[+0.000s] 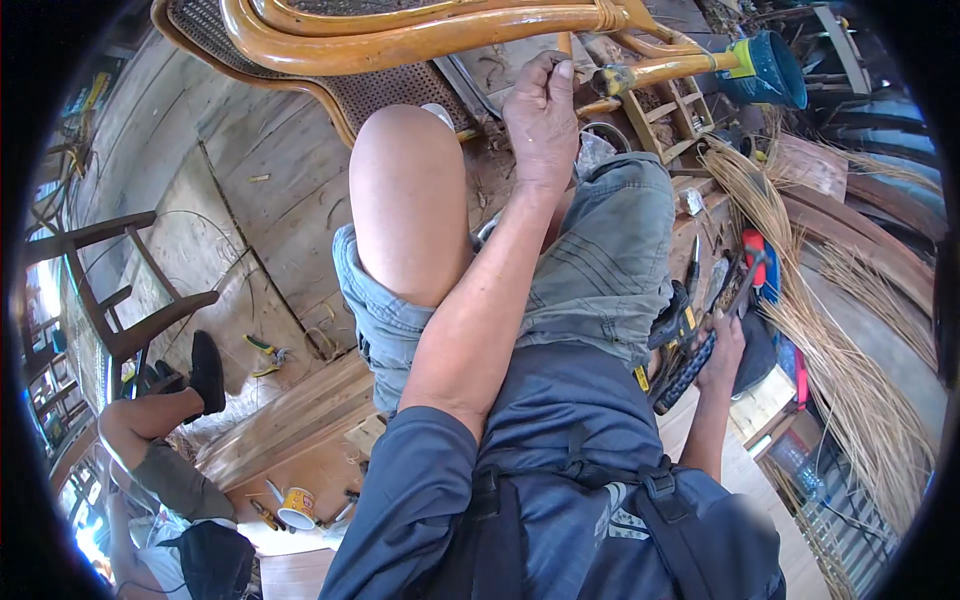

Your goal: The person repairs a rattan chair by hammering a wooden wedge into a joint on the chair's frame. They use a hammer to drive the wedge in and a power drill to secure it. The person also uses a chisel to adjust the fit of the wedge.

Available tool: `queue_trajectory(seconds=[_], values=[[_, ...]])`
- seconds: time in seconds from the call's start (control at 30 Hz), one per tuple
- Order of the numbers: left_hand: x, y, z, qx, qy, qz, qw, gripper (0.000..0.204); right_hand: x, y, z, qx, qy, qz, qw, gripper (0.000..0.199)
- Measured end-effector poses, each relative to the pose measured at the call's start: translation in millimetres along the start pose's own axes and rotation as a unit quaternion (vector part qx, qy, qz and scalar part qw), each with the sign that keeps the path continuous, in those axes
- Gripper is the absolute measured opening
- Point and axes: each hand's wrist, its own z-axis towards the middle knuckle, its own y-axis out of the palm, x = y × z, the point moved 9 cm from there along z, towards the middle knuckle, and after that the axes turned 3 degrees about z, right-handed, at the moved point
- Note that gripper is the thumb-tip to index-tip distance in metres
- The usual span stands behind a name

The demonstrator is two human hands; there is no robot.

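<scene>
The left hand (543, 115) was closed, with the fingers curled in and the thumb laid along them; whether something thin was pinched there, I could not tell. The honey-coloured chair (400, 48) lay tipped close by: its thick curved rail passed at 12 o'clock from this hand, its woven panel (395, 100) spread toward 9 o'clock, and the end of one leg (618, 80) stood just beside the hand at 2 o'clock. A blue-green bucket (778, 72) was further, near 3 o'clock. Toward 5 o'clock, well apart from the chair, was the right hand (724, 352), its fingers bent at the lower end of a dark slim tool (746, 288); if they gripped it, I could not tell. From the right hand, a black braided object (688, 375) lay at 8 o'clock, and a bundle of pale strands (835, 360) at 3 o'clock. Farther from the left hand, a dark wooden chair (140, 335) and another person's leg (150, 410) appeared toward 8 o'clock, and a yellow cup (298, 500) at 7.
</scene>
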Motion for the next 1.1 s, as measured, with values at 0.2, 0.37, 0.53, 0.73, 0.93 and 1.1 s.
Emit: queue_trajectory(seconds=[0.2,0.37,0.53,0.73,0.93,1.1], values=[[1.7,9.3,-3.5,-0.019,0.083,0.117,0.989,0.012,-81.7,118.3,-62.2,-0.2,-0.021,0.064,0.977,0.036],[1.5,10.1,-2.6,-0.006,0.096,0.127,0.987,0.014,-87.5,147.4,-67.5,-0.24,-0.051,-0.101,0.964,0.041],[4.2,9.5,-0.8,-0.012,0.093,0.126,0.988,0.015,-127.3,165.9,-72.8,-0.262,-0.113,-0.14,0.948,0.045],[10.7,15.8,-2.9,-0.029,0.118,0.172,0.978,0.017,-143.5,176.7,-74.6,-0.269,-0.131,-0.206,0.932,0.044],[11.9,21.6,-0.9,-0.042,0.141,0.146,0.978,0.018,-151.6,175.5,-60.1,-0.249,-0.212,-0.306,0.894,0.036],[18.8,24.8,-3.3,-0.06,0.172,0.242,0.953,0.016,-169.5,192.5,-67.1,-0.268,-0.28,-0.381,0.839,0.038]])
